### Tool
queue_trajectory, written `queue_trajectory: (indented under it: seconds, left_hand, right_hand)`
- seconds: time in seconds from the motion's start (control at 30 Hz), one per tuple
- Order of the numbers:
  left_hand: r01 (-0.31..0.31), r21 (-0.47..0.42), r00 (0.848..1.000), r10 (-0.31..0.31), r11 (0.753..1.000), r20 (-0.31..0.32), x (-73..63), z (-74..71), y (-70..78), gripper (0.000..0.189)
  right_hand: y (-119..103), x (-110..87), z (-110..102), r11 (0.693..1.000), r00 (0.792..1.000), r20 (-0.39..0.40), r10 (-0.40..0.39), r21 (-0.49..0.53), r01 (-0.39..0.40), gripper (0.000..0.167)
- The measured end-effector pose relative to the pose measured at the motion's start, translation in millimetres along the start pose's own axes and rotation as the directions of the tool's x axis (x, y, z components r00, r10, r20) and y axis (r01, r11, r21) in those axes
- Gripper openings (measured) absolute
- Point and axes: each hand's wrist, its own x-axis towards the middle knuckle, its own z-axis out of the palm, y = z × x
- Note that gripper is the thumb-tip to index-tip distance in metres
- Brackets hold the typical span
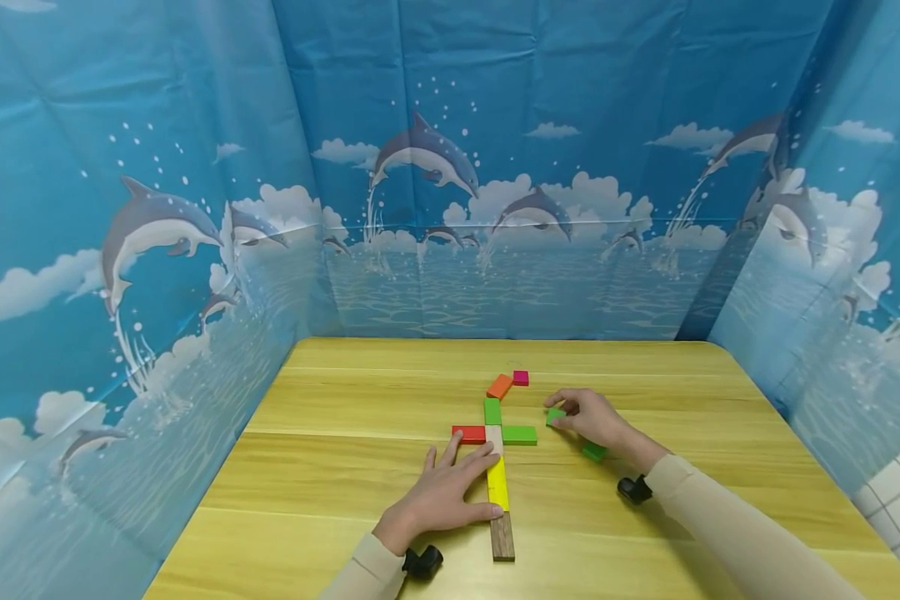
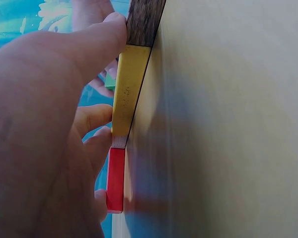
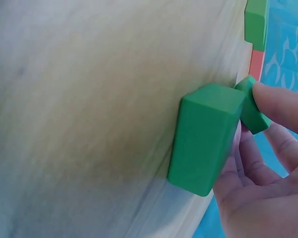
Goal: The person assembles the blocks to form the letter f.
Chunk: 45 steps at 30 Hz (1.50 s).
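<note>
A cross of wooden blocks lies on the table. Its upright runs from a green block [image 1: 492,411] through a pale block [image 1: 493,434] and a yellow block [image 1: 500,483] to a dark brown block [image 1: 502,540]. A red block [image 1: 468,434] forms the left arm, another green block [image 1: 520,436] the right. My left hand [image 1: 446,493] rests on this row with fingers spread, touching the red, pale and yellow blocks. Right of the cross, my right hand [image 1: 594,421] pinches a small green block [image 3: 252,106] between thumb and fingers. A larger green block [image 3: 204,139] lies beneath that wrist.
Beyond the cross, an orange block [image 1: 499,386] lies at a slant beside a small magenta block [image 1: 521,377]. A blue dolphin-print curtain [image 1: 495,275] hangs around the back and sides of the wooden table [image 1: 307,417].
</note>
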Motion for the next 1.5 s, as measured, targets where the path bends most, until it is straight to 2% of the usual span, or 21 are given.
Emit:
queue_trajectory:
  seconds: [0.1, 0.33, 0.57, 0.87, 1.23, 1.5]
  left_hand:
    - [0.0, 0.004, 1.0, 0.0, 1.0, 0.003, 0.2, 0.0, 0.5, 0.08]
    - [-0.007, 0.011, 1.0, 0.007, 1.0, -0.01, 0.5, -0.9, 1.6, 0.081]
    - [-0.007, 0.006, 1.0, 0.007, 1.0, -0.013, 0.0, -1.1, 1.6, 0.08]
    - [-0.012, 0.002, 1.0, 0.012, 1.0, -0.012, 0.0, -1.1, 0.7, 0.081]
    - [-0.009, -0.004, 1.0, 0.009, 1.0, -0.009, 0.6, -0.9, -0.4, 0.081]
    - [-0.011, 0.0, 1.0, 0.011, 1.0, -0.008, 0.6, -1.0, -1.5, 0.081]
  right_hand:
    - [1, 0.5, -1, 1.0, 1.0, -0.007, 0.009, 0.006, -0.009, 0.028]
    - [1, 1.4, -5, 0.994, 0.999, 0.007, 0.042, 0.101, -0.043, 0.027]
    - [-4, 2.9, -6, 0.993, 0.998, -0.008, 0.054, 0.104, -0.053, 0.029]
    - [1, 12.9, -8, 0.991, 0.995, -0.058, 0.077, 0.115, -0.07, 0.029]
    - [6, 22.0, -11, 0.995, 0.994, -0.097, 0.049, 0.096, -0.04, 0.029]
    - [4, 30.7, -11, 0.988, 0.988, -0.117, 0.099, 0.127, -0.084, 0.023]
